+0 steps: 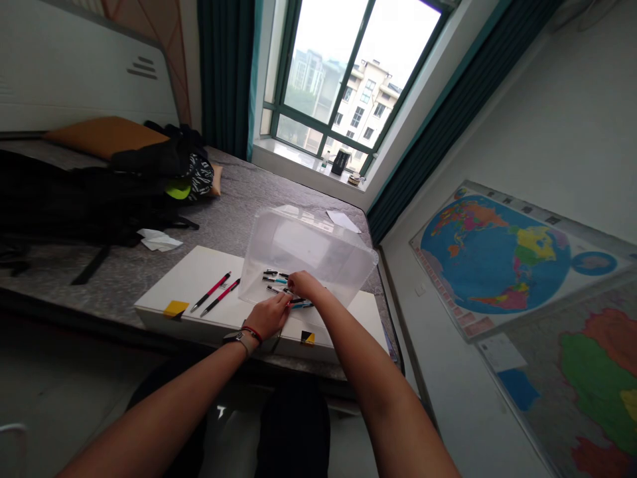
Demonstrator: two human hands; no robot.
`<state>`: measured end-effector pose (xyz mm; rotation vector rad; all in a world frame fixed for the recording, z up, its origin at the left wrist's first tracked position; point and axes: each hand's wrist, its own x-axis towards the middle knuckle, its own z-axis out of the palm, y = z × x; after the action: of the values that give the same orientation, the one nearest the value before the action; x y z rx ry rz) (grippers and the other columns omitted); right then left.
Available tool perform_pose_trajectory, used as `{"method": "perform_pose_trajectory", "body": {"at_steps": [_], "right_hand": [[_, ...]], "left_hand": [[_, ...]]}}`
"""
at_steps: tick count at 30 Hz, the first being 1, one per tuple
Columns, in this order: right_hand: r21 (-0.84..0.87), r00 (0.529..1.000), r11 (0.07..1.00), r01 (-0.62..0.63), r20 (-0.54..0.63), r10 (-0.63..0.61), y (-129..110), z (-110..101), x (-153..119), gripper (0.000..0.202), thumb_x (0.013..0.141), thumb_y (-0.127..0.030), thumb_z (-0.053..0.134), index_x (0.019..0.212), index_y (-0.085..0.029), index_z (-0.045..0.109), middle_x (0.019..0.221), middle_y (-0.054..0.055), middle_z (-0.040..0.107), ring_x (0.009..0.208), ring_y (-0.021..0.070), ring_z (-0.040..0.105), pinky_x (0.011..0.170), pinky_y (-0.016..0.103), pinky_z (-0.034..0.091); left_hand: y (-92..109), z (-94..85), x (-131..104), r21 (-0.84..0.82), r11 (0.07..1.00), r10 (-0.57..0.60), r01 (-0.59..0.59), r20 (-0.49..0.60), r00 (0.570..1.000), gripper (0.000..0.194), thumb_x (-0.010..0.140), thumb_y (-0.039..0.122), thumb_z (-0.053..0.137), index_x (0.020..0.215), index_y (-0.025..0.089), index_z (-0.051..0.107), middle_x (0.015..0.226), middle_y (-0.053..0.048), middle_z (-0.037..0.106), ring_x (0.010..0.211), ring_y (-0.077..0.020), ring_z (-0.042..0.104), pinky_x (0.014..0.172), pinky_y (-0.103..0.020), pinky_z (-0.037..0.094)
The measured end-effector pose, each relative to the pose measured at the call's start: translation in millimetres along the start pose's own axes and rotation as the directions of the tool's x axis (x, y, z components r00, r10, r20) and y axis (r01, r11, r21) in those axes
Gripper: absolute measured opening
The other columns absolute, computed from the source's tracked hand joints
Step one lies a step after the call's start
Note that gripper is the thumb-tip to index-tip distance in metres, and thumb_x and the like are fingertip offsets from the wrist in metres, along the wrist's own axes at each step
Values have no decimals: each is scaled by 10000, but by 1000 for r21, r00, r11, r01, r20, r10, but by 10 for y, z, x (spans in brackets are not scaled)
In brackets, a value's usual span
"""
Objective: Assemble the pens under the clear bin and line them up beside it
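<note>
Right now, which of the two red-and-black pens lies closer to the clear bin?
The pen farther right: its upper end lies beside the clear bin; the other pen lies nearer the yellow tab.

Daylight from large green-framed glass window [343, 73], overexposed white near top; room dim, black fabric heap [89, 199] short on detail; wide-angle stretch at edges, blue oval paper world map [497, 259] skewed.

Bedroom, with bed [239, 189], headboard [84, 73] and curtains [223, 73].
</note>
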<state>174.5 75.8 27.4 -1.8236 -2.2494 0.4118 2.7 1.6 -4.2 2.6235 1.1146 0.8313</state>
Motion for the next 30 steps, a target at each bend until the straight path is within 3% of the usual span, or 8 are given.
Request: {"method": "perform_pose_trajectory", "body": {"at_steps": [6,10,12,14,16,19,23,30], "right_hand": [[7,999,999,39,15,-40,-6,-88,-28,291,601,-37,657,823,-198,755,812,61,718,803,195,637,762,247,449],[259,964,965,-30,-249,96,29,-128,-201,211,706,-114,601,847,-188,738,827,37,691,733,148,611,767,273,481],[521,904,852,-50,-339,260,22,-77,-361,177,747,-195,583,862,-176,717,790,20,678,684,135,603,675,260,505],[768,839,640,-15,-339,426,-9,19,-544,223,756,-301,600,895,-151,689,771,20,666,655,137,609,561,232,503],[891,804,454,32,-293,517,-53,135,-711,306,730,-383,656,915,-140,670,775,31,667,671,148,628,521,218,502],[953,766,285,104,-260,588,-114,286,-871,360,702,-434,701,914,-147,657,816,48,680,734,170,646,532,227,522],[968,726,194,162,-250,640,-146,405,-929,379,691,-443,722,923,-149,663,846,56,685,769,183,649,528,229,523],[973,753,154,171,-230,617,-147,468,-967,396,693,-444,729,927,-127,695,852,71,695,759,185,653,537,239,532]], "left_hand": [[2,4,4,4,1000,-24,24,8,1000,289,966,311,328,1133,200,537,1013,-86,640,873,-193,628,749,-294,483],[-4,16,9,-17,999,-37,37,-10,999,300,971,318,316,1149,200,528,1033,-85,650,883,-194,637,735,-290,481],[-11,28,11,-39,998,-58,57,-22,998,301,968,331,327,1149,201,529,1046,-87,654,886,-195,642,723,-288,480],[-18,42,12,-53,995,-84,82,-29,996,303,966,345,333,1149,205,529,1053,-87,658,881,-197,647,709,-286,478],[-25,57,13,-56,994,-99,96,-37,994,310,969,360,327,1153,207,524,1057,-85,660,874,-200,651,701,-290,477],[-31,71,14,-50,993,-108,105,-46,993,316,973,375,319,1151,210,522,1060,-81,659,874,-202,653,692,-291,474],[-32,69,18,-43,994,-101,99,-45,994,317,978,379,316,1148,210,522,1076,-78,654,892,-199,654,692,-284,470],[-27,76,23,-43,991,-132,129,-57,990,318,973,387,341,1167,213,523,1107,-79,645,908,-202,652,682,-284,471]]}}
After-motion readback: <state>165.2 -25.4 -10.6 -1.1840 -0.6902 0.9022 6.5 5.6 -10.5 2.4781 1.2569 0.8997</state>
